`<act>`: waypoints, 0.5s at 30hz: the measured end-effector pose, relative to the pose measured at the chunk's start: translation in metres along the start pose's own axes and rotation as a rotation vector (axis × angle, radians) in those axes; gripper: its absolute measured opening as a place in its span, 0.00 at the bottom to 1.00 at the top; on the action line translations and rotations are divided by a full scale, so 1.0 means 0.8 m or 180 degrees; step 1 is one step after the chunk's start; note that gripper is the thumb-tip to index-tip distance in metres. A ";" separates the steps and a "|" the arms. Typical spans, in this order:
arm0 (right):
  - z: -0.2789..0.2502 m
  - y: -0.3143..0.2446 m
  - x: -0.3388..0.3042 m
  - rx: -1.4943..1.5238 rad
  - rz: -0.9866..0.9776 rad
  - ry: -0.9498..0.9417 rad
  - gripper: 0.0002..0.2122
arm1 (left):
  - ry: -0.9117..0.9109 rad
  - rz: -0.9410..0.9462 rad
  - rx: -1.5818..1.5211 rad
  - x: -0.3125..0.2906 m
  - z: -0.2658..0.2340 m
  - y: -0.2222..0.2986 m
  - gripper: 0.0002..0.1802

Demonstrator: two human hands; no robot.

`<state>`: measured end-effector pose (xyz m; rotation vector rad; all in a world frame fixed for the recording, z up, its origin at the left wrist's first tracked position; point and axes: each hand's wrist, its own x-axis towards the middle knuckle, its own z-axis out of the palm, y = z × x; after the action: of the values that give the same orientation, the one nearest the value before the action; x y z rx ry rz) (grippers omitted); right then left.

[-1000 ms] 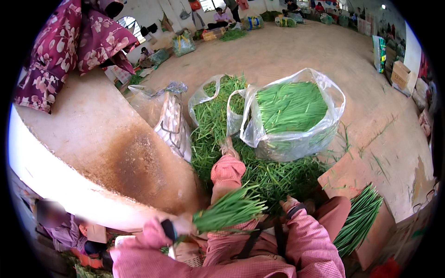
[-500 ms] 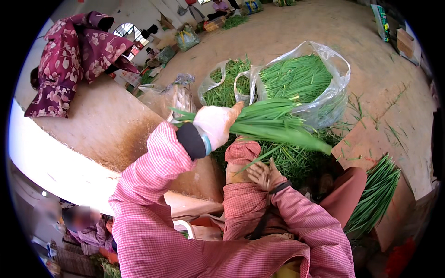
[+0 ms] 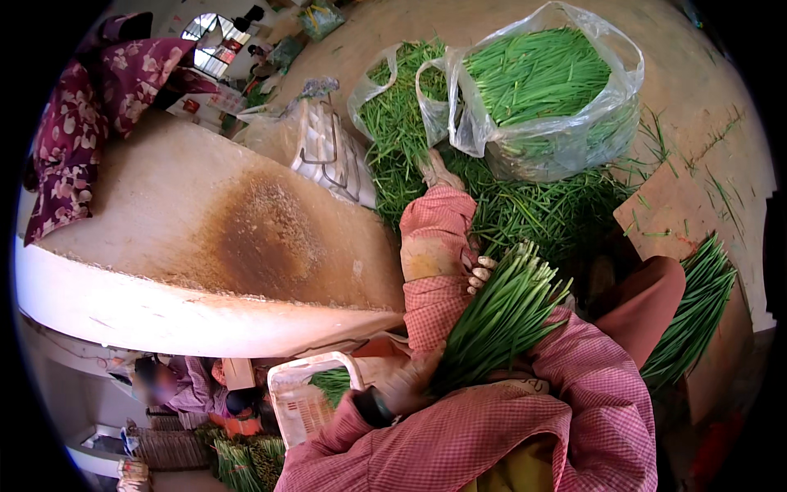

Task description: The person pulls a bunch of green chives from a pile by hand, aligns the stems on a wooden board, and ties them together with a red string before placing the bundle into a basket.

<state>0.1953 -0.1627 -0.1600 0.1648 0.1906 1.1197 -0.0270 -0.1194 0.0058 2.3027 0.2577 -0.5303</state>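
Across my lap lies a thick bunch of chives (image 3: pixel 512 316), long green leaves with pale ends pointing up and away from me. My right hand (image 3: pixel 482 275) is wrapped round it from behind; only its pale fingertips show at the bunch's upper left side, the rest hidden by the leaves. My left hand (image 3: pixel 412 382) is at the lower left end of the bunch, smeared by motion, so its fingers are not clear. Beside my left wrist stands a white plastic basket (image 3: pixel 299 394) with some green leaves in it.
Ahead stand a clear plastic bag (image 3: pixel 566 152) full of chives and a smaller bag of trimmings (image 3: pixel 402 107). Loose leaves (image 3: pixel 541 209) cover the floor before me. A stained stone ledge (image 3: pixel 180 197) is at left. More chives (image 3: pixel 693 320) lie on cardboard (image 3: pixel 668 209) at right.
The bunch has come from in front of the bags back to my lap and turned more upright. My left hand has dropped to its lower end; my right hand now grips it.
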 end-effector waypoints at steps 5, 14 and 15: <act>-0.002 0.000 0.002 -0.0021 -0.0034 0.0025 0.32 | 0.0330 0.0857 -0.1274 0.062 -0.081 -0.029 0.50; -0.071 -0.059 -0.120 0.0018 0.0188 0.0056 0.32 | -0.1076 -0.0186 -0.4403 0.133 0.074 -0.159 0.40; -0.069 -0.060 -0.145 0.0035 0.0293 0.0023 0.32 | -0.1068 -0.0250 -0.4524 0.131 0.080 -0.170 0.39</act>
<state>0.1751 -0.2862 -0.2164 0.1807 0.1973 1.2111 0.0023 -0.0667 -0.1675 0.8193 0.3855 -0.5017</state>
